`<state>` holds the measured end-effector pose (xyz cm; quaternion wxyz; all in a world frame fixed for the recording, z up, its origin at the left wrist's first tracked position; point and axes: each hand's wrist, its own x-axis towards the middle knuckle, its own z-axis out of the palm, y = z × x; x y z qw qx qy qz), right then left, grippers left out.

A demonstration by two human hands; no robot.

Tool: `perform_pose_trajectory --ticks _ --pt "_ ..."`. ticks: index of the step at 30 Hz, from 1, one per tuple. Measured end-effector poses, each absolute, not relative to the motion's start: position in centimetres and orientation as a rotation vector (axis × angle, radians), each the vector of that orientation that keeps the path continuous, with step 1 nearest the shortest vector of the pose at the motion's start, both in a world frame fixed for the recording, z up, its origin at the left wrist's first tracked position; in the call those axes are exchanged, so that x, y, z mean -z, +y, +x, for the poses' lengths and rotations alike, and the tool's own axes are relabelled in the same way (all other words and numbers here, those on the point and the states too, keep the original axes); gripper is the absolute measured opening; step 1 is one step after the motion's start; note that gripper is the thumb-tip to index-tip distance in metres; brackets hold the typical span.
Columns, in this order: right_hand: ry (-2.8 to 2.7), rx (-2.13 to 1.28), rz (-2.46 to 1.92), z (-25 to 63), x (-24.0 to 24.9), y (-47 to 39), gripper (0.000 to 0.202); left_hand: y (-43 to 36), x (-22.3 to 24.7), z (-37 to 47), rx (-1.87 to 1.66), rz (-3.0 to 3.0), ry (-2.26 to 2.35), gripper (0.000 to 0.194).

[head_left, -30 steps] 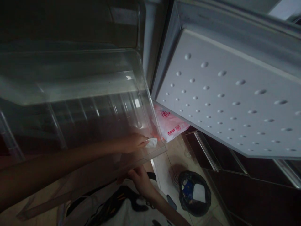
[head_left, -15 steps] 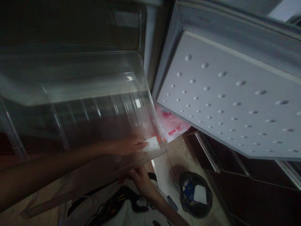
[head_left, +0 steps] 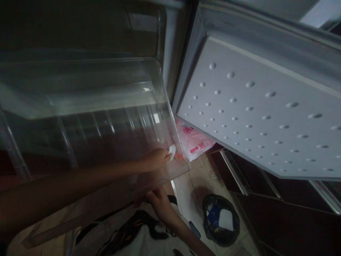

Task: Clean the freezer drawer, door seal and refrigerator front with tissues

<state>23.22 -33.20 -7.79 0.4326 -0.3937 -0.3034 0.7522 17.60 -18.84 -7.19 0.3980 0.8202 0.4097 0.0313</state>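
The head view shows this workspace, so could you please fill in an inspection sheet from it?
Surface: transparent plastic drawer, ribbed; too dim to judge cleanliness.
Job's things: white wipe at the drawer's right end.
Clutter: pink-and-white bag past that end; black-lined waste bin with waste inside, on the tiled floor.
Grips: left hand pinches the wipe; right hand at the drawer's near edge, contact unclear.
Cables: nothing seen.
Surroundings: white dimpled panel and dark cabinet fronts to the right.

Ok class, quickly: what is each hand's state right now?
Left hand: closed, holding a white wipe.
Right hand: at the near edge of the clear drawer, partly hidden; grip cannot be told.
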Motion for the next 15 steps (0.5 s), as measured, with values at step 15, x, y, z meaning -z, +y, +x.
perform_pose_trajectory --ticks 15 --pt "-0.792 -1.894 -1.027 23.3 8.4 -33.2 0.02 -19.3 6.6 17.5 -0.029 2.039 0.87 0.042"
